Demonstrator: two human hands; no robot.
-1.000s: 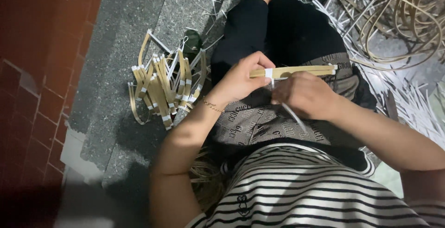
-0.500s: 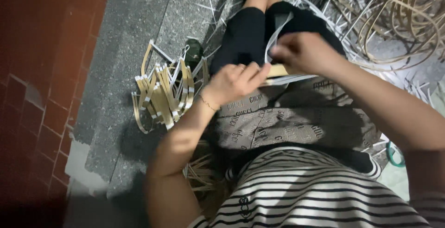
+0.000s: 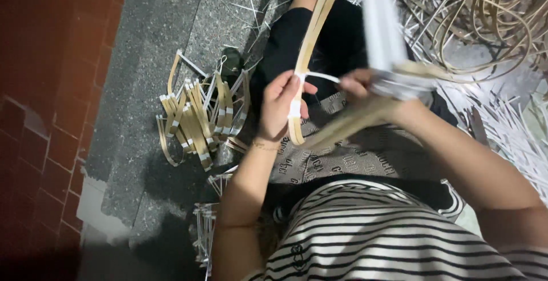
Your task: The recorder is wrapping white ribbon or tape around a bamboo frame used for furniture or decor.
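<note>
Both hands have risen since the earlier pictures, and the pale bamboo strip (image 3: 311,47), which lay level across the lap a second ago, now stands nearly upright, running from the left hand up past the top edge of the view. No box, basket or other container shows anywhere; the finished pieces lie loose in a heap of bent, tape-bound strips (image 3: 197,115) on the grey stone floor (image 3: 154,41), just left of the person's knee.

The left hand (image 3: 281,107) is closed around the lower part of the strip, fingers curled over it where a band of white tape (image 3: 294,109) wraps the wood; the strip's rounded lower end pokes out just below the hand. The right hand (image 3: 371,87) is blurred by motion. It is pinched shut on a thin white tape strand (image 3: 322,77) that stretches taut across to the strip at the left hand's fingertips, and it seems also to hold a bundle of white strips (image 3: 379,24) rising toward the top edge, though the blur leaves that uncertain. The two hands are near each other, joined only by the strand.

To the left, past the heap, the floor meets a red brick wall (image 3: 40,115). To the right, coils of long cane (image 3: 485,24) and scattered white offcuts (image 3: 508,127) crowd the ground beside the person's leg. The free room lies above the lap, between the hands.
</note>
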